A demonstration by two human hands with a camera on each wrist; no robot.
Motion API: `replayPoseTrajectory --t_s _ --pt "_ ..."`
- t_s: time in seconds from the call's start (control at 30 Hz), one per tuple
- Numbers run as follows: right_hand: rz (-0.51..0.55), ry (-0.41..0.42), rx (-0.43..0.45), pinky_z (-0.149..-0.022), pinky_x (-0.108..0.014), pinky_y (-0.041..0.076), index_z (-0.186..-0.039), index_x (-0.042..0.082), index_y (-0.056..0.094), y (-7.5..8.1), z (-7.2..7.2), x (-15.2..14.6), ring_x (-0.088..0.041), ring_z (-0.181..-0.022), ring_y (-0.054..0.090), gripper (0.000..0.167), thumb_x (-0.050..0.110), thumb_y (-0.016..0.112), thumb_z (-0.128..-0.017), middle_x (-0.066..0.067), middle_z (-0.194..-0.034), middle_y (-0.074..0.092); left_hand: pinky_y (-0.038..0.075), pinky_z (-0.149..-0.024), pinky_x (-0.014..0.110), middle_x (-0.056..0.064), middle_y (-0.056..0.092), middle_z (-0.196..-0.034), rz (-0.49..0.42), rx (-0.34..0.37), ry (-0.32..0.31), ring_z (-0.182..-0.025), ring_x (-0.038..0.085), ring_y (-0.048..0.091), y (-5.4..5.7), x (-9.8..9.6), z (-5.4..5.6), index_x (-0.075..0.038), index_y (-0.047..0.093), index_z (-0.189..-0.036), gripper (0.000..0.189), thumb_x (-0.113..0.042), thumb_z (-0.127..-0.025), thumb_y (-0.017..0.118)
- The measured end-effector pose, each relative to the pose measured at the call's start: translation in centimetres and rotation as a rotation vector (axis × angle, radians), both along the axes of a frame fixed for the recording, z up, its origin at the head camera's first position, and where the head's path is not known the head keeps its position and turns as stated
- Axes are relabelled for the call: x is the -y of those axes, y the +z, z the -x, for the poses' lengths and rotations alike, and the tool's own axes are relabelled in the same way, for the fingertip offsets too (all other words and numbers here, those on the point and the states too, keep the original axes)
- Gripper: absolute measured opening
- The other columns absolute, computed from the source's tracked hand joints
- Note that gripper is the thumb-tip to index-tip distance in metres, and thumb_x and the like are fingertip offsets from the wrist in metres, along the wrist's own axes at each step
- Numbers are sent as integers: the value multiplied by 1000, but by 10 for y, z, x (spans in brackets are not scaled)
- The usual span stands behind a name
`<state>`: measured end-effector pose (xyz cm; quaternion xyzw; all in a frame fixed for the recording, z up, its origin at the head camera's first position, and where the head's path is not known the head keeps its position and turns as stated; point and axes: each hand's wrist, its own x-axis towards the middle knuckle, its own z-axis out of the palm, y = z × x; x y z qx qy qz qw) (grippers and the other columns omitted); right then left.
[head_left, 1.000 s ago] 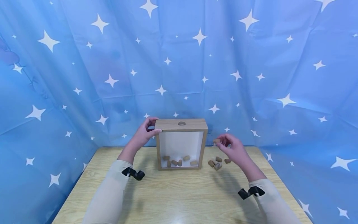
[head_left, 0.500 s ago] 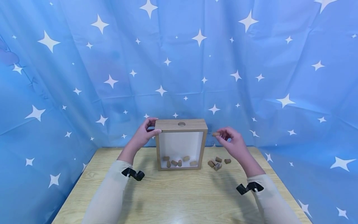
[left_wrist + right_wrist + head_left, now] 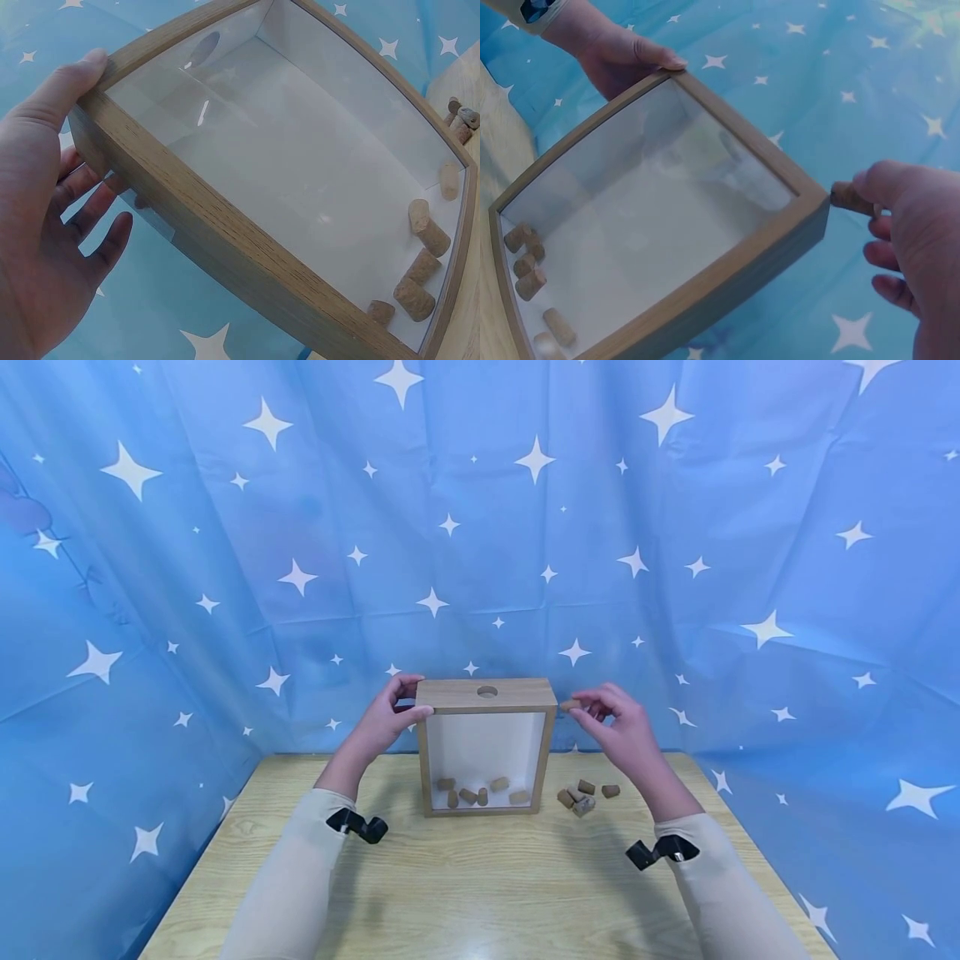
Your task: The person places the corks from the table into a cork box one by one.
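A wooden shadow box [image 3: 486, 695] with a clear front and a round hole in its top edge stands upright on the table. Its upper left corner is held by my left hand [image 3: 385, 718], thumb on the front edge and fingers round behind. My right hand [image 3: 617, 725] pinches a cork [image 3: 571, 705] between thumb and fingertips, level with the box's upper right corner. In the right wrist view the cork [image 3: 853, 198] points at that corner, its end right by the frame. Several corks [image 3: 415, 298] lie inside along the bottom of the box.
Right of the box, a small pile of loose corks [image 3: 576, 797] lies on the wood-grain table [image 3: 472, 877]. Behind the table hangs a blue curtain [image 3: 480, 527] with white stars. Each sleeve carries a black wrist camera [image 3: 358, 825].
My right hand has risen and moved left with the cork, from above the loose pile to beside the box's upper right corner. My left hand and the box have stayed still.
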<state>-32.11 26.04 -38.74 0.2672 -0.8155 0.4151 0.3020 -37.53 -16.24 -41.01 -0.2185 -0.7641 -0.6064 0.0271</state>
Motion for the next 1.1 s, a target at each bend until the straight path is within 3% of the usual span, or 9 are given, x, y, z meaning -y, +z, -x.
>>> replayPoseTrajectory --t_s 0.4,0.57,1.1 --pt "-43 13 12 -73 -22 53 -127 12 82 22 6 16 -16 -85 64 24 12 82 -103 1 -104 70 47 -116 63 18 53 -152 0 4 2 -142 44 54 2 0 -1 -16 47 -159 67 -34 -104 80" --pt "-65 20 6 -72 -22 53 -124 7 82 33 10 27 -17 -83 64 24 11 84 -101 -1 -101 70 47 -115 62 19 53 -151 0 4 -2 -141 45 54 2 0 -2 -15 47 -160 66 -33 -105 80" --pt "-157 80 93 -73 -33 57 -123 8 80 66 27 70 -19 -86 66 22 17 82 -102 -3 -103 73 48 -115 62 18 52 -152 4 -1 2 -142 45 53 -1 0 -1 -16 46 -161 67 -35 -105 79"
